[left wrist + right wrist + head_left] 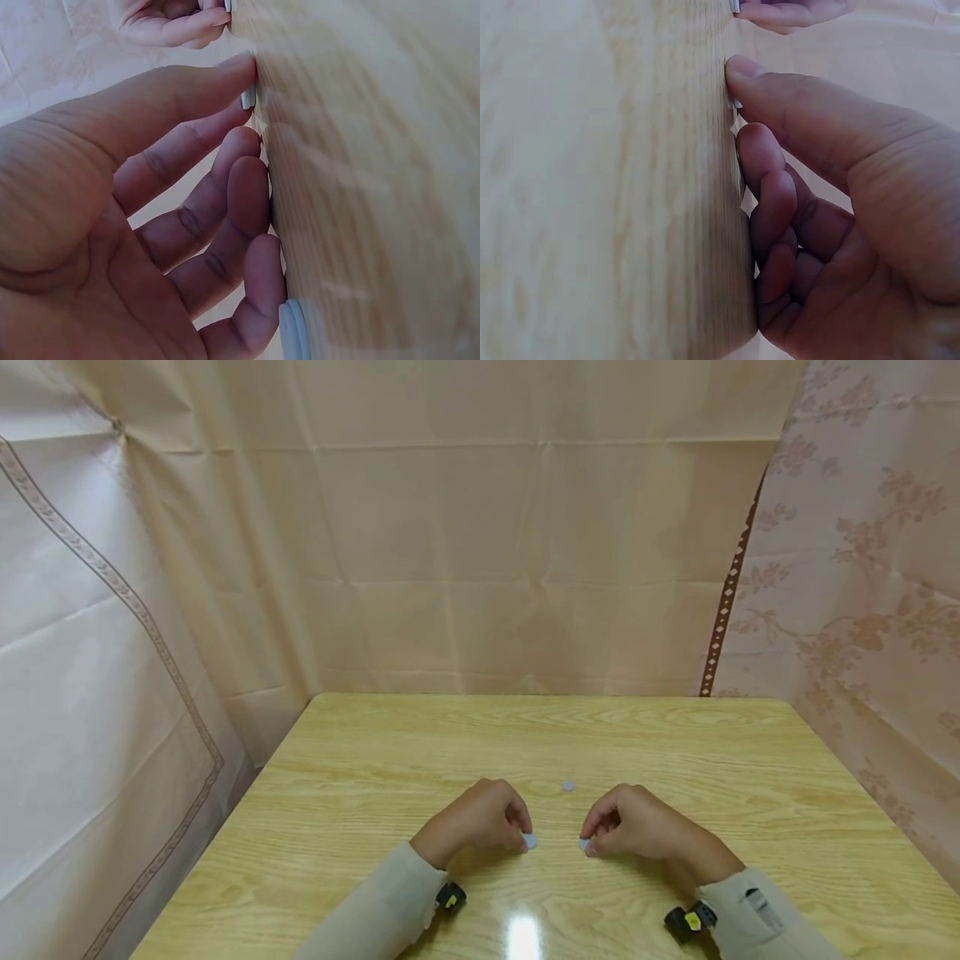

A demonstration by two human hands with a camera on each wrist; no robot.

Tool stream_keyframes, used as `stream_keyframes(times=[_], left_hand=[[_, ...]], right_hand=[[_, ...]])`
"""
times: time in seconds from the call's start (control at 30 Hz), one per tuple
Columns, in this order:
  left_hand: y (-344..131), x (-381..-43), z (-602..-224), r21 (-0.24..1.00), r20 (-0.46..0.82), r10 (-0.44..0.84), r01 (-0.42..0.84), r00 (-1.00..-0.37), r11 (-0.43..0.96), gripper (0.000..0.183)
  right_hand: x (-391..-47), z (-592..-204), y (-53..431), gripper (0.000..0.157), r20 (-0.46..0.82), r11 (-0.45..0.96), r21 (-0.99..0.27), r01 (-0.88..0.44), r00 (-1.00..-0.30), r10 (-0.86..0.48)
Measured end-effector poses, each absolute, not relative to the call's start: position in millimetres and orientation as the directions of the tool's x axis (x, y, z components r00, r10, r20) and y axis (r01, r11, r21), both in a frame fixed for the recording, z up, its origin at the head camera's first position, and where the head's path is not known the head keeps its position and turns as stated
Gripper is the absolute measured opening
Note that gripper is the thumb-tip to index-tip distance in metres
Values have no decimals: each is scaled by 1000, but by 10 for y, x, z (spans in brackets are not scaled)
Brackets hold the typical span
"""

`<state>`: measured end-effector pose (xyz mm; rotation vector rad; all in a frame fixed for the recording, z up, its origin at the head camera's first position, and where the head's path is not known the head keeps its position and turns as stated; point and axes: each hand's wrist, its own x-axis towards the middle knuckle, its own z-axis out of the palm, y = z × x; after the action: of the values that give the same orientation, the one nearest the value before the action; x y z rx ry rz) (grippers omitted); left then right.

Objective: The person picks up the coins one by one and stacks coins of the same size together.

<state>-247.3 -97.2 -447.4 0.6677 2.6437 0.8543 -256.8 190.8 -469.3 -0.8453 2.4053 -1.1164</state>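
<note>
My left hand [483,817] pinches a small pale grey disc [531,841] at the tabletop, between thumb and index finger. Opposite it, my right hand [637,822] holds a similar disc [584,843] by its edge, mostly covered by the fingertips. A gap of bare wood separates the two discs. A third pale disc [567,786] lies flat farther back, touched by neither hand. In the left wrist view, a pale piece with a rounded, layered edge [294,330] sits by the little finger; the head view does not show it.
The wooden table [360,735] has its far edge near a beige curtain [480,568], with patterned cloth [862,568] at the right and pale cloth [90,693] at the left. Small black cameras [681,925] are worn at both wrists.
</note>
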Motion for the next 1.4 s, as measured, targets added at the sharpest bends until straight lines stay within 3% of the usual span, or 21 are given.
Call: stream_keyframes(times=[0.9, 1.4], left_hand=[[-985, -2518, -4488, 660, -158, 511, 295, -845, 691, 23], [-810, -2631, -4444, 674, -113, 512, 313, -852, 669, 16]], right_hand=[[-2554, -4690, 1937, 6, -83, 490, -804, -337, -752, -653], [-2554, -4663, 1913, 6, -95, 496, -804, -328, -752, -652]])
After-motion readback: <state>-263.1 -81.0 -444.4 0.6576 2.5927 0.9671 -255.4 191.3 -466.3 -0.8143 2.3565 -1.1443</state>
